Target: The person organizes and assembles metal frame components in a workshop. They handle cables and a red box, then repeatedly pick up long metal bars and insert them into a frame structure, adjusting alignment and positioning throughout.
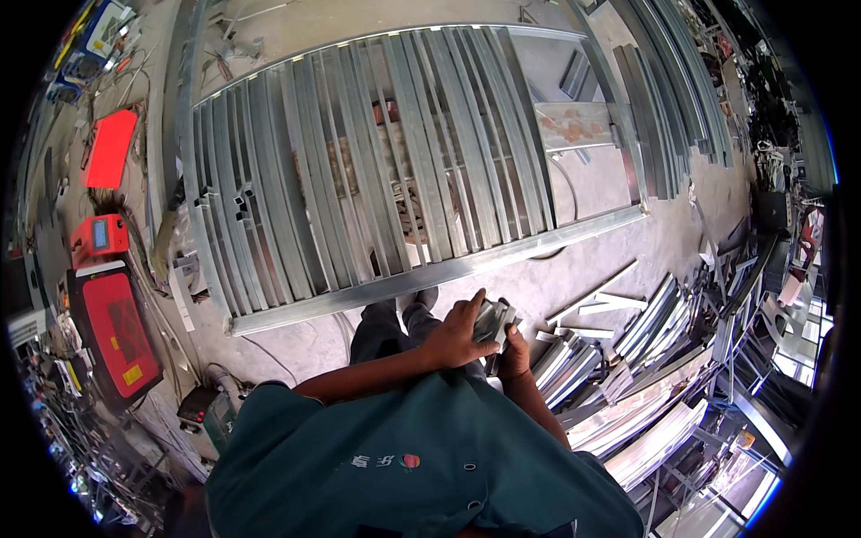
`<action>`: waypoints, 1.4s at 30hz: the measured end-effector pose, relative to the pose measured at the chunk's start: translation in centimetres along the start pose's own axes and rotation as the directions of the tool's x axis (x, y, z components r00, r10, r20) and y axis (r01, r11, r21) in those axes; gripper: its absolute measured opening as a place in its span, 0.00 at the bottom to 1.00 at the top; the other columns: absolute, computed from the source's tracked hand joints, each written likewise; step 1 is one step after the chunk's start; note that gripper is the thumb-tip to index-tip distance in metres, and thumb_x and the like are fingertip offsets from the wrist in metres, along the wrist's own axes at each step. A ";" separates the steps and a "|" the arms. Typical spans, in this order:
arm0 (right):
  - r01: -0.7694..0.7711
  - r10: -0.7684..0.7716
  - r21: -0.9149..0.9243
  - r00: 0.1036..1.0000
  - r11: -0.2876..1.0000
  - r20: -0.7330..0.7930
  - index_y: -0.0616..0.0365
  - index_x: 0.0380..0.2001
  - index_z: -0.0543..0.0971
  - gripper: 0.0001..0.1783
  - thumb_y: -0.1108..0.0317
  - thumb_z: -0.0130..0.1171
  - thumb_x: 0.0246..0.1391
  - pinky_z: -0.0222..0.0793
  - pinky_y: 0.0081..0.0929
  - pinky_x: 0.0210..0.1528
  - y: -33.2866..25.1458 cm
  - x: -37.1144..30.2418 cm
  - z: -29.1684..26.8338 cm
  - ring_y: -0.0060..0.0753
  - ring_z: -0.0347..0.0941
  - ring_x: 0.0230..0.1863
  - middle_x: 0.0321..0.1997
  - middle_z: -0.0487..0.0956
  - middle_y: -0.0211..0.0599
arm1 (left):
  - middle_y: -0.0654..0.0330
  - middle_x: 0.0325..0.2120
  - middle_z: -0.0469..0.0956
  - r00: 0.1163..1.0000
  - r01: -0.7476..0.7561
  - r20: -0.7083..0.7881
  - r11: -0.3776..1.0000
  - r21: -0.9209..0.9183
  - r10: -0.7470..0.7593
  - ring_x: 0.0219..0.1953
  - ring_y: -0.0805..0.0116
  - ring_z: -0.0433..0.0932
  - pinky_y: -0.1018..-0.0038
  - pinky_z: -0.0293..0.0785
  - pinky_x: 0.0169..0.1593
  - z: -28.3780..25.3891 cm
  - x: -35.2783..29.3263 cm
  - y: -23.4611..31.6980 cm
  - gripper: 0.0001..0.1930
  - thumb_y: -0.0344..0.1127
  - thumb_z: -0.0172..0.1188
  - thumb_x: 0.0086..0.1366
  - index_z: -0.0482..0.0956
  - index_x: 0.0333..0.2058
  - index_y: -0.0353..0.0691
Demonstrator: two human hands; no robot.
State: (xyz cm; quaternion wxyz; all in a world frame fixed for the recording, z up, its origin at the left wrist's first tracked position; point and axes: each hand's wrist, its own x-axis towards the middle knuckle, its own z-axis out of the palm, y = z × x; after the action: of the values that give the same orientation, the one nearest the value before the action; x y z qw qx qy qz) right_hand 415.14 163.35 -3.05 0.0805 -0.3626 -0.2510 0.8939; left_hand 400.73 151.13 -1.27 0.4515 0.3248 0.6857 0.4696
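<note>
In front of my body, both hands are at a small bundle of short grey metal pieces (492,325). My left hand (453,337) lies against the left side of the bundle, its fingers pointing up and its thumb across the near part. From the right, my right hand (514,356) grips the same pieces, thumb uppermost; its other fingers are mostly hidden. How many pieces there are cannot be made out. Just beyond my hands stands a large metal frame (439,272) with many long metal bars (314,170) laid side by side across it.
Metal offcuts (574,363) lie in piles on the floor at the right. Long metal profiles (664,90) are stacked at the far right. A red-and-black machine (121,336), a red box with a screen (100,236) and a red panel (112,150) stand at the left, among cables.
</note>
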 end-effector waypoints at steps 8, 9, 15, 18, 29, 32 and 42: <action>-0.500 0.479 0.000 0.828 0.866 -0.291 0.58 0.53 0.73 0.26 0.48 0.56 0.61 0.77 0.37 0.45 8.1 7.5 -11.9 0.39 0.78 0.41 0.46 0.79 0.41 | 0.55 0.40 0.78 0.855 0.444 0.111 0.606 -0.660 -0.506 0.40 0.65 0.78 0.72 0.74 0.45 8.2 2.8 -17.5 0.46 0.41 0.71 0.52 0.59 0.66 0.31; -0.570 0.553 0.010 0.792 0.821 -0.260 0.58 0.52 0.73 0.26 0.48 0.56 0.62 0.77 0.37 0.43 9.6 10.5 -13.8 0.39 0.78 0.39 0.45 0.79 0.42 | 0.55 0.41 0.78 0.827 0.454 0.113 0.536 -0.712 -0.551 0.40 0.65 0.78 0.69 0.74 0.44 6.6 3.7 -17.3 0.41 0.39 0.69 0.53 0.63 0.63 0.33; -0.256 0.268 -0.256 0.963 0.932 0.014 0.55 0.54 0.75 0.28 0.43 0.50 0.64 0.77 0.42 0.49 13.7 27.5 -17.4 0.40 0.79 0.44 0.48 0.81 0.40 | 0.53 0.48 0.78 0.779 -0.189 -0.482 0.583 -0.790 -0.401 0.53 0.57 0.74 0.60 0.72 0.54 6.2 8.0 -36.3 0.25 0.42 0.60 0.65 0.70 0.58 0.41; -0.137 0.120 -0.485 0.991 0.864 -0.066 0.52 0.59 0.72 0.30 0.44 0.52 0.62 0.71 0.46 0.55 12.8 29.0 -17.5 0.41 0.75 0.52 0.53 0.78 0.39 | 0.50 0.41 0.80 0.802 0.106 -0.592 0.994 -0.001 -0.085 0.48 0.53 0.77 0.58 0.73 0.51 5.4 7.2 -34.1 0.18 0.44 0.59 0.66 0.77 0.50 0.39; -0.576 0.393 -0.501 0.813 0.646 -0.429 0.57 0.32 0.76 0.09 0.62 0.57 0.58 0.59 0.20 0.17 6.5 12.1 -16.8 0.22 0.64 0.16 0.19 0.70 0.29 | 0.54 0.45 0.81 0.879 0.449 -0.101 0.880 -0.152 -0.466 0.50 0.65 0.78 0.67 0.73 0.55 -8.6 -9.0 -6.3 0.19 0.37 0.60 0.65 0.77 0.53 0.35; -0.563 0.535 -0.706 0.788 0.429 -0.303 0.60 0.38 0.79 0.13 0.61 0.58 0.57 0.66 0.22 0.27 2.4 10.8 -11.8 0.24 0.73 0.25 0.28 0.79 0.34 | 0.52 0.43 0.82 0.776 0.422 -0.353 0.846 -0.326 -0.523 0.47 0.63 0.80 0.68 0.75 0.50 -14.5 -10.8 -6.7 0.19 0.39 0.63 0.63 0.78 0.51 0.37; 0.130 0.148 -0.963 0.975 0.238 0.168 0.67 0.46 0.77 0.21 0.59 0.59 0.58 0.74 0.28 0.36 5.1 16.1 16.7 0.31 0.79 0.32 0.37 0.83 0.42 | 0.44 0.49 0.66 0.384 0.716 -0.923 0.638 0.285 -0.018 0.43 0.39 0.76 0.51 0.79 0.42 -37.6 -8.3 -15.6 0.42 0.54 0.65 0.59 0.57 0.66 0.44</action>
State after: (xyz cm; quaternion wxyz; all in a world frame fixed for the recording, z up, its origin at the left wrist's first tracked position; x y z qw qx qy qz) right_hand 392.17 157.68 -5.21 -0.1947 -0.2327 -0.7542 0.5823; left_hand 368.87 125.28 -7.64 -0.0010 0.0021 0.9859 0.1672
